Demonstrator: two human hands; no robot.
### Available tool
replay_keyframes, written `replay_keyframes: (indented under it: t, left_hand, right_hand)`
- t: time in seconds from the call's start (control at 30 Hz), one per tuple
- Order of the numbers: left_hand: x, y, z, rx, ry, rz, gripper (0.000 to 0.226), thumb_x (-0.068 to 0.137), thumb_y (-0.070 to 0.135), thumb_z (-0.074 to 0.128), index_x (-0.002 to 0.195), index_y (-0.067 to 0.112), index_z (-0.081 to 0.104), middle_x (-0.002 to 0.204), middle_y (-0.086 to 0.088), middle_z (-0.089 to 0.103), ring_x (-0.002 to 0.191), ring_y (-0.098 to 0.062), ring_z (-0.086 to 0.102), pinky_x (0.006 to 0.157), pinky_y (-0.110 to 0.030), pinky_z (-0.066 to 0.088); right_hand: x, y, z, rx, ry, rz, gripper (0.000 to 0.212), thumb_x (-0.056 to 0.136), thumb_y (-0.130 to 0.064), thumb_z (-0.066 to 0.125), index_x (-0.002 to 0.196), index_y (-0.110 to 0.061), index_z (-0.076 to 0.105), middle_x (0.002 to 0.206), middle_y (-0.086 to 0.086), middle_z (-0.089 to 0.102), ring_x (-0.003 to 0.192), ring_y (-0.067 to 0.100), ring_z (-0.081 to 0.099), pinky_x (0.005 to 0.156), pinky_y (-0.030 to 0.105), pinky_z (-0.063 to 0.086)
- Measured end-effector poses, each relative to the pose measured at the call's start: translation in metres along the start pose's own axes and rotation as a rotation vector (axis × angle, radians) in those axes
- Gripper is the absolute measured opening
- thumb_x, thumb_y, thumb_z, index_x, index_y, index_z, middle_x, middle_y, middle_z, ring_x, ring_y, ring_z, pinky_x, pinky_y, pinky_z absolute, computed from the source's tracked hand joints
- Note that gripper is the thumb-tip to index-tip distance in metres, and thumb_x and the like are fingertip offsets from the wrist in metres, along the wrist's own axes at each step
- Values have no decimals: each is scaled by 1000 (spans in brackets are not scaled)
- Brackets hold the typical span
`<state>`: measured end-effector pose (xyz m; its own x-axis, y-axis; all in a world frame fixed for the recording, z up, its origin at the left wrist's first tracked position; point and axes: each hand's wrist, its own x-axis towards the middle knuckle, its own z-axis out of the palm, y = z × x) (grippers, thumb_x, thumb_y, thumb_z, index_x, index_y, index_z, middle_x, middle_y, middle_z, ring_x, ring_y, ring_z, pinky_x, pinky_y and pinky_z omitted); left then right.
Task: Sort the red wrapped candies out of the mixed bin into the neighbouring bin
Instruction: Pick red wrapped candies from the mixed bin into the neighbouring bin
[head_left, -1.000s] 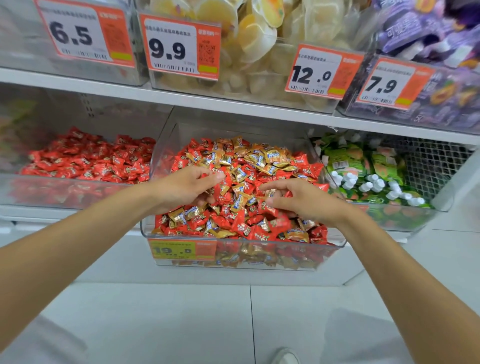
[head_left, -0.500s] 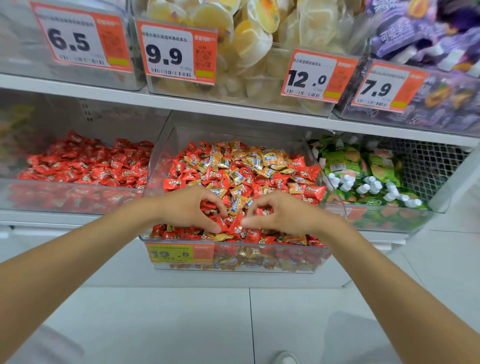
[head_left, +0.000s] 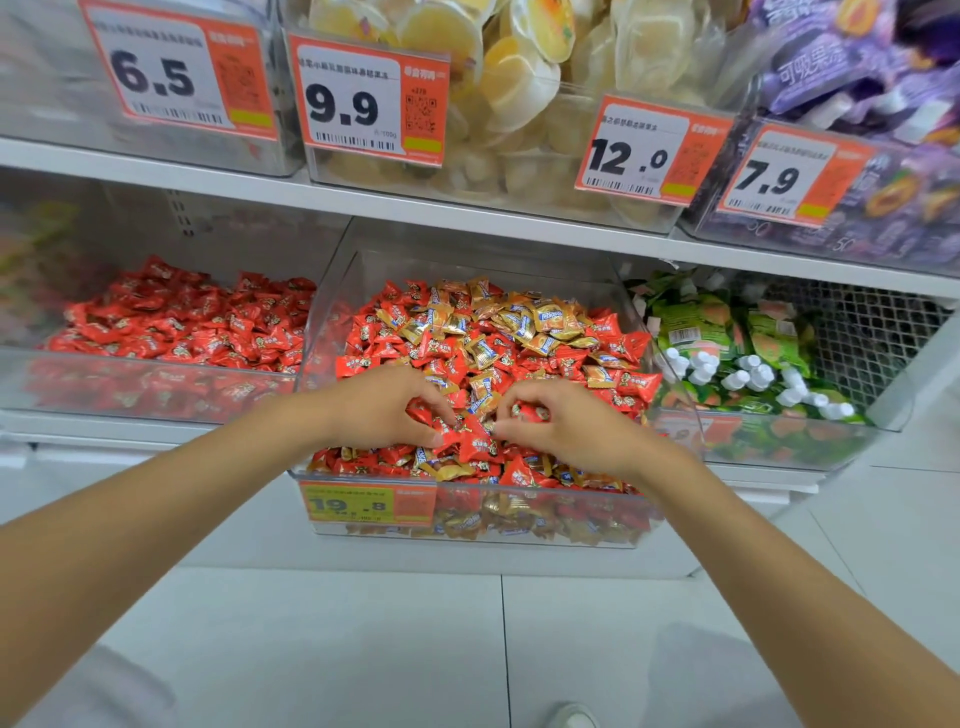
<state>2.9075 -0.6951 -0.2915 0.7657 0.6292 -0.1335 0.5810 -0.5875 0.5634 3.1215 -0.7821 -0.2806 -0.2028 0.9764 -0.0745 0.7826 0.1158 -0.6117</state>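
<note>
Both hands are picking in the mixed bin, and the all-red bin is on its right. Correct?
No. The head view shows the all-red bin left of the mixed bin; green packets are on its right. The left hand and right hand are indeed picking red candies there.

red candies (head_left: 605, 331) in mixed bin (head_left: 571, 526), ctr
</note>
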Motion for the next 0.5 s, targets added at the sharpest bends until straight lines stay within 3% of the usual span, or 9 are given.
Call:
replay_keyframes:
  t: [0.07, 0.13, 0.23, 0.3, 0.33, 0.37, 0.43, 0.5]
  left_hand:
    - [1, -2, 1, 17, 42, -28, 18, 84, 34, 72, 99, 23, 69, 93, 12, 57, 81, 0, 50, 64, -11, 35]
    - [1, -4, -1, 3, 114, -38, 20, 83, 38, 71, 93, 22, 64, 93, 6, 52, 79, -7, 48, 63, -18, 34]
    - [0, -4, -4, -41, 214, -6, 23, 83, 35, 72, 86, 19, 56, 82, 3, 48, 66, -9, 41, 56, -15, 32]
    - [0, -3, -4, -73, 235, 6, 22, 84, 31, 72, 85, 20, 53, 74, 1, 49, 60, -14, 41, 54, -18, 34]
    - [1, -2, -3, -81, 233, 4, 20, 85, 30, 72, 89, 23, 54, 77, 1, 54, 61, -17, 46, 58, -22, 40]
    - [1, 0, -3, -82, 218, 5, 17, 87, 30, 70, 97, 27, 57, 88, 3, 61, 69, -19, 55, 65, -26, 45]
    - [3, 5, -1, -62, 153, 1, 27, 93, 28, 62, 118, 36, 59, 123, 16, 58, 85, -7, 65, 72, -18, 48]
    - [6, 12, 2, -9, 83, -6, 23, 96, 29, 58, 117, 35, 64, 131, 23, 48, 83, -3, 66, 67, -14, 48]
  right_hand:
    - [3, -1, 13, -199, -44, 25, 26, 82, -47, 72, 97, -26, 66, 74, -12, 53, 65, 3, 46, 60, 27, 38]
    - [6, -3, 18, -339, -49, 9, 31, 81, -46, 73, 101, -23, 66, 69, -13, 48, 62, 4, 43, 57, 29, 35]
    - [2, -2, 3, -129, 50, 10, 19, 85, -34, 72, 86, -16, 63, 69, -8, 47, 61, 8, 41, 59, 30, 35]
    - [-3, 4, -13, 41, 120, 54, 10, 86, -23, 70, 87, -16, 62, 68, -11, 46, 55, 3, 40, 56, 26, 34]
    - [-6, 7, -21, 81, 136, 74, 8, 87, -17, 67, 92, -20, 63, 69, -12, 49, 51, 2, 39, 54, 24, 35]
    - [-9, 10, -26, 94, 129, 89, 18, 88, -12, 63, 100, -25, 63, 75, -13, 55, 48, 5, 39, 50, 24, 36]
    - [-14, 15, -31, 104, 79, 115, 28, 91, -8, 56, 107, -30, 62, 83, -11, 66, 44, 14, 35, 45, 26, 32]
    - [-15, 17, -31, 84, 46, 116, 19, 91, -8, 55, 99, -25, 61, 66, -15, 63, 42, 13, 30, 46, 25, 28]
